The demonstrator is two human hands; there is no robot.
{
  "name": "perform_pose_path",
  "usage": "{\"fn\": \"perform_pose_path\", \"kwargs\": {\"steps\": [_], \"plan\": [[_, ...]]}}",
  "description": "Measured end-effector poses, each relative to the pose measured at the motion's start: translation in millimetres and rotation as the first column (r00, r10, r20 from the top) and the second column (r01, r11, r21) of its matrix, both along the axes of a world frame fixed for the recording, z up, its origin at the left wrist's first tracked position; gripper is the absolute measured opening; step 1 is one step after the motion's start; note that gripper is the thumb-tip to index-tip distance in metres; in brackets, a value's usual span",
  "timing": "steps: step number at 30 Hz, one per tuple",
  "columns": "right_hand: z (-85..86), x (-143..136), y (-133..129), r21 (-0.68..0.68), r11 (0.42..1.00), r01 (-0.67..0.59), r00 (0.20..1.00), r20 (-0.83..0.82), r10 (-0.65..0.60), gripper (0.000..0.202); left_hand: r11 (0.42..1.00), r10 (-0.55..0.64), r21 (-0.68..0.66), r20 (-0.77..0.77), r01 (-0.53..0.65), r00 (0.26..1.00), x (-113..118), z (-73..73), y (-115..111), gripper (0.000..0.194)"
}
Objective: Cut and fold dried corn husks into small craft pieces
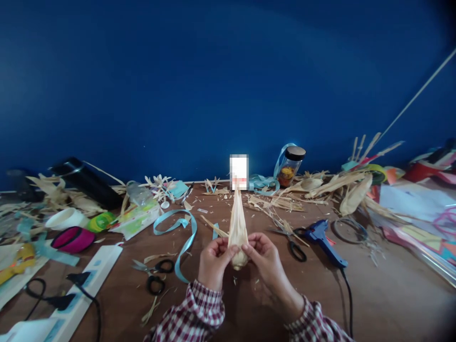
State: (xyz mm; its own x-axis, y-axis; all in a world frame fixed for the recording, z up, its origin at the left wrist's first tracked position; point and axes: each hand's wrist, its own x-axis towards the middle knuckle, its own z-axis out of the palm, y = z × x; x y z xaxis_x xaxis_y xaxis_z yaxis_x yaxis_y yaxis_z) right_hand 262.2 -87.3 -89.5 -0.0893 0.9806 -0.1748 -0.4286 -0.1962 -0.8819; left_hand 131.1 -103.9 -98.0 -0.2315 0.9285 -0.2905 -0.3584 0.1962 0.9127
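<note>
Between my two hands is a pale corn husk [238, 223], gathered narrow at its far end and rounded at the end nearest me. My left hand [215, 259] pinches its left edge between thumb and fingers. On the right edge, my right hand [265, 256] grips it the same way, thumb on top. A light blue ribbon [192, 228] curls on the table to the left. Scissors with black handles [155, 278] lie left of my left hand. Another pair of scissors [297, 249] and a blue glue gun [326, 242] lie to the right.
A white power strip [90, 285] with plugged-in cords sits at front left. Behind it are a magenta item [73, 239] and a black bottle [87, 183]. A glass jar [290, 166] leans at the back, among loose husks [331, 187]. The blue wall [199, 85] bounds the brown table.
</note>
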Motion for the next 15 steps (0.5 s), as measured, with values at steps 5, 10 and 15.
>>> {"fn": "perform_pose_path", "kwargs": {"steps": [5,10,15], "plan": [[7.8,-5,-4,-0.072,0.992,-0.108,0.982,-0.165,0.095,0.04,0.999,0.025,0.042,-0.013,-0.025,1.0,7,7.0,-5,0.029],[13.8,-15,-6,-0.11,0.991,-0.075,0.982,-0.18,0.054,0.026,0.994,0.092,0.083,-0.274,-0.071,0.957,18,9.1,-8,0.031],[7.9,-23,-9,-0.058,0.984,0.169,0.983,-0.069,-0.173,0.027,0.987,0.153,0.103,-0.383,-0.122,0.911,21,13.2,-7,0.036]]}}
